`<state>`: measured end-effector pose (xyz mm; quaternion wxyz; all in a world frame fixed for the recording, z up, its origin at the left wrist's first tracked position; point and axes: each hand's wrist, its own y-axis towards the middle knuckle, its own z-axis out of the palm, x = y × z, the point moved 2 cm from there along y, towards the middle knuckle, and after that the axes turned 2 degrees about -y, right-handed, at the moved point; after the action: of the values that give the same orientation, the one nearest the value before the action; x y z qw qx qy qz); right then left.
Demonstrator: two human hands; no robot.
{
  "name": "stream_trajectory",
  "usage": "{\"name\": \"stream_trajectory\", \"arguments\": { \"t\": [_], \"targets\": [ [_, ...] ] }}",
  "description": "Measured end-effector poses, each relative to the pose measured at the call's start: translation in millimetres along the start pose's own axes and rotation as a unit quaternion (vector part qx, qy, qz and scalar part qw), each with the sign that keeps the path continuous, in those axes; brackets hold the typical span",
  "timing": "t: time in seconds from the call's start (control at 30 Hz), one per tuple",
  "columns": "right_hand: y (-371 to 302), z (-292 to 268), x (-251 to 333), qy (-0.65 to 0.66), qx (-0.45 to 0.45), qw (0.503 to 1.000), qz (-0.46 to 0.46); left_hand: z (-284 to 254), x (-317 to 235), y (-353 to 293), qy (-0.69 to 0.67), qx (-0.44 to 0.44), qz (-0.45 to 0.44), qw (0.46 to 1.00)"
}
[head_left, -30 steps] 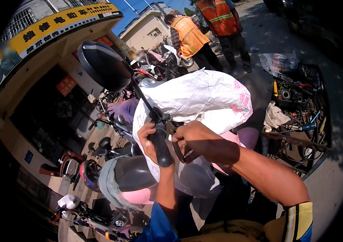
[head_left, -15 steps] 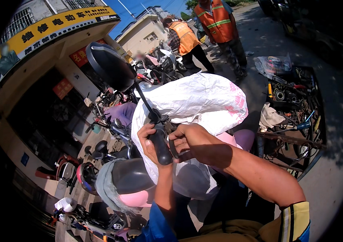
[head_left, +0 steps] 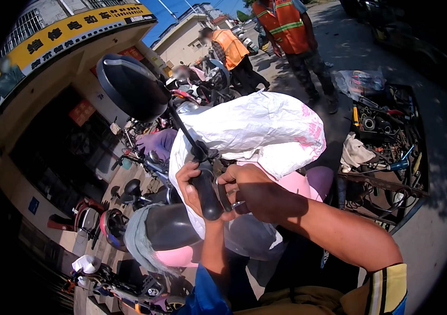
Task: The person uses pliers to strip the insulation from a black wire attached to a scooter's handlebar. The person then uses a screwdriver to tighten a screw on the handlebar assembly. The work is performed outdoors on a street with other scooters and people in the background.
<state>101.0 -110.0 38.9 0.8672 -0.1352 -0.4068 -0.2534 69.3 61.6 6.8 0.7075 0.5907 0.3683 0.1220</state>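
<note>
A black rubber handlebar grip (head_left: 207, 197) of a pink scooter (head_left: 293, 185) points towards me, with a dark curved lever (head_left: 223, 194) beside it. My left hand (head_left: 189, 182) is wrapped around the grip from the left, its lower fingers hidden behind it. On the other side, my right hand (head_left: 252, 190) is closed with its fingertips at the lever. A small shiny metal piece (head_left: 240, 207) shows at those fingers; its kind is unclear. Above the grip rises a black rear-view mirror (head_left: 131, 86) on its stalk. A white woven sack (head_left: 255, 123) drapes over the scooter's front.
To the right stands an open tool tray (head_left: 386, 152) full of hand tools and parts, with a cloth (head_left: 356, 152) on it. Several scooters are parked to the left, by the shopfront. Two people in orange vests (head_left: 286, 31) (head_left: 230, 48) stand ahead. Below lies a dark seat (head_left: 173, 226).
My right hand has shifted slightly at the lever, and the shiny metal piece now shows by its fingers. The left hand keeps its hold. The bending person ahead has changed posture.
</note>
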Motion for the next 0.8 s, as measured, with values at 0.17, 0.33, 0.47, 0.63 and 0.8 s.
{"name": "stream_trajectory", "arguments": {
  "t": [0.17,0.33,0.47,0.63,0.8],
  "targets": [
    [1,-1,5,-0.026,0.007,1.000,0.016,4,-5,0,0.015,-0.007,-0.003,1.000],
    [15,-2,8,-0.065,0.005,0.998,0.023,5,-6,0,0.049,-0.003,0.020,0.999],
    [7,3,12,-0.056,-0.016,0.998,0.024,8,-8,0,0.043,-0.004,0.011,0.999],
    [10,3,5,-0.044,-0.012,0.999,0.006,5,-9,2,0.041,-0.005,0.009,0.999],
    [21,-7,-14,-0.033,-0.025,0.999,-0.030,7,-10,3,0.043,-0.002,0.004,0.999]
  ]
}}
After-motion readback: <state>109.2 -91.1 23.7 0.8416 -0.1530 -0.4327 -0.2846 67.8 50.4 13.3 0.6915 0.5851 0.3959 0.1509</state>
